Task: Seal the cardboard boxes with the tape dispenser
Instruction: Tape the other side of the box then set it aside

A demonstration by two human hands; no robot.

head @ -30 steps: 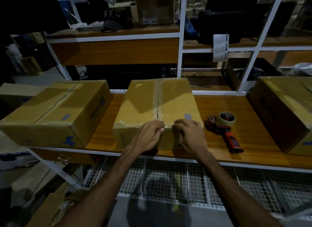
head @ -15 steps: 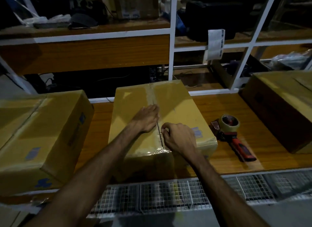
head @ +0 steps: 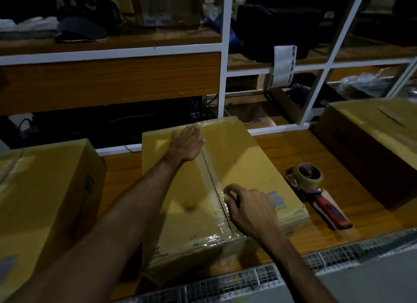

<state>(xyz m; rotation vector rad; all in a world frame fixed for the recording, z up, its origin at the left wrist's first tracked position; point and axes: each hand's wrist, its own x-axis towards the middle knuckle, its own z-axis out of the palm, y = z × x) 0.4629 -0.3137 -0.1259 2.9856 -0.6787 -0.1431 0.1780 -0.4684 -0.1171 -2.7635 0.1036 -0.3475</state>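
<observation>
A dim storeroom with white metal racking (head: pixel 222 77) and cluttered wooden shelves stands behind a long wooden bench (head: pixel 293 149). Three cardboard boxes sit on the bench. The middle box (head: pixel 243 167) lies straight ahead, its top seam running away from the viewer under a strip of clear tape (head: pixel 204 174) that wrinkles over the near edge. The left box (head: pixel 45 190) stands just beside it, and the right box (head: pixel 372 149) is well apart, at the far right end.

The left hand (head: pixel 187 144) lies flat on the far part of the middle box, fingers straight and together, palm pressing the tape just left of the seam. The right hand (head: pixel 250 210) rests on the near part of the same box, its fingers curled, with the fingertips (head: pixel 228 195) pressing down on the tape at the seam; nothing is gripped in it.

The tape dispenser (head: pixel 316 190) lies on the bench between the middle box and the right box, to the right of the right hand and not touching either hand. Its tape roll points away, and its red and black handle (head: pixel 331 214) points toward the near edge.

A white paper label (head: pixel 283 66) hangs from the racking behind.
</observation>
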